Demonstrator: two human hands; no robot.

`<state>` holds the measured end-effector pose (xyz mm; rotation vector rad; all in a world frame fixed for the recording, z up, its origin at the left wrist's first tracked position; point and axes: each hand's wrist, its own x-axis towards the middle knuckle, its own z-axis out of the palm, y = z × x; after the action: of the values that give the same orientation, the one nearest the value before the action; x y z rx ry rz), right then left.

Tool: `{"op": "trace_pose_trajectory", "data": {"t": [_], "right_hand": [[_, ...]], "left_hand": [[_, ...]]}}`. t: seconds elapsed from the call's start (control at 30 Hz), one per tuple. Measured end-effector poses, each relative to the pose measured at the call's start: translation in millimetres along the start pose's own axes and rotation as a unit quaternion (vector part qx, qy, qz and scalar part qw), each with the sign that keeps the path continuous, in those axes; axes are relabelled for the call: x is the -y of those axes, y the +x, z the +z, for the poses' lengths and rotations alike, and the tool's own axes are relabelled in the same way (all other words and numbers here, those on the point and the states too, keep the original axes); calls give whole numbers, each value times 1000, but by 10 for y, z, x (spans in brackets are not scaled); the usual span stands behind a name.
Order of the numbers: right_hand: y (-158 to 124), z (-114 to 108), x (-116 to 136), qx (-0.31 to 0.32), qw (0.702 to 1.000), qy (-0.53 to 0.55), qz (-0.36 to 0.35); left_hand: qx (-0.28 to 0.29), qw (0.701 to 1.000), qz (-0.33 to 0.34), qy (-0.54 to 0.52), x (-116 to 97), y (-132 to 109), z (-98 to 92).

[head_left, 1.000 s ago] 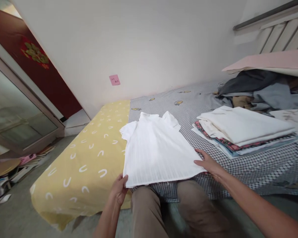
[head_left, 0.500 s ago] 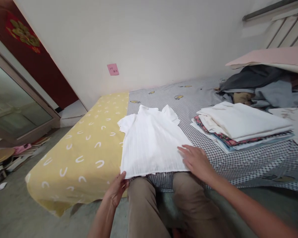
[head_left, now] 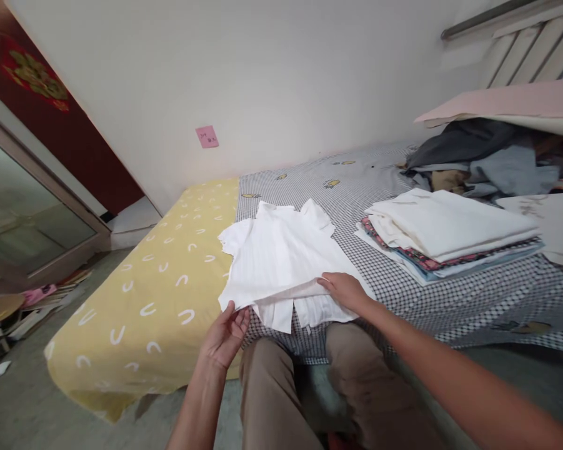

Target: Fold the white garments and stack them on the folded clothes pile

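A white short-sleeved shirt (head_left: 281, 250) lies spread on the bed before my knees, its collar end toward the wall. My left hand (head_left: 225, 332) pinches the shirt's lower left corner between thumb and fingers. My right hand (head_left: 344, 290) grips the bottom hem right of the middle, fingertips folded over the edge. The upper layer's hem is lifted and turned back, and the lower layer with its split front edges shows beneath it.
A stack of folded clothes (head_left: 450, 228) sits to the right on the checked sheet (head_left: 304, 178). Behind it is a loose heap of dark and grey clothes (head_left: 506, 156) under a pink board (head_left: 506, 100). A yellow patterned cover (head_left: 154, 275) spreads over the bed's left side.
My right hand has gone from lying flat on the shirt to gripping its hem. Both hands have raised the upper layer's hem away from me, uncovering the lower layer.
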<state>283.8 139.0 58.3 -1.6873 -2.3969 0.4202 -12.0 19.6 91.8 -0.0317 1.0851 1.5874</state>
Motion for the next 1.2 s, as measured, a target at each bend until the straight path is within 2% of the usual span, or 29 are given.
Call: {"op": "trace_pose_trajectory", "data": {"t": [0.13,0.27,0.37,0.43,0.47,0.5,0.53,0.6,0.63,0.67,0.73,0.83,0.93,1.0,1.1,1.2], "right_hand": [[296,-64,22,15,998,20,58],[478,-6,7,31,992,40,113],[519,34,41,38,989,39,135],[514,57,76,34,989,32,141],[506,68,92,30,989,27,143],[498,79,103,26,989,23,143],[490,89,111,22,989,18,142],[481,107,117,15,990,10,142],[478,115,117,13,990,5,142],[477,122,117,11,990,2,142],[475,136,120,5,990,-5,143],[465,149,133,-3,990,-12,143],[457,152,144,-6,990,-13,141],[458,149,144,-7,990,-12,141],[461,151,136,-9,990,-11,140],[447,166,132,-11,990,-5,137]], "left_hand": [[-14,997,61,44,31,18,112],[-43,985,103,133,209,35,-26],[-83,954,164,237,449,58,-244],[-102,908,247,324,646,64,-398],[-105,864,311,381,747,59,-468],[-104,803,384,444,844,47,-528],[-96,724,459,506,933,30,-577],[-63,538,582,606,1071,-15,-627],[-38,464,620,631,1117,-37,-627],[-9,404,646,648,1149,-53,-610],[47,319,663,675,1181,-55,-538],[85,246,600,756,1206,31,-390],[60,206,528,822,1247,153,-273],[43,207,514,831,1273,202,-227],[50,238,502,830,1275,204,-184],[71,295,470,829,1231,159,-144]]}}
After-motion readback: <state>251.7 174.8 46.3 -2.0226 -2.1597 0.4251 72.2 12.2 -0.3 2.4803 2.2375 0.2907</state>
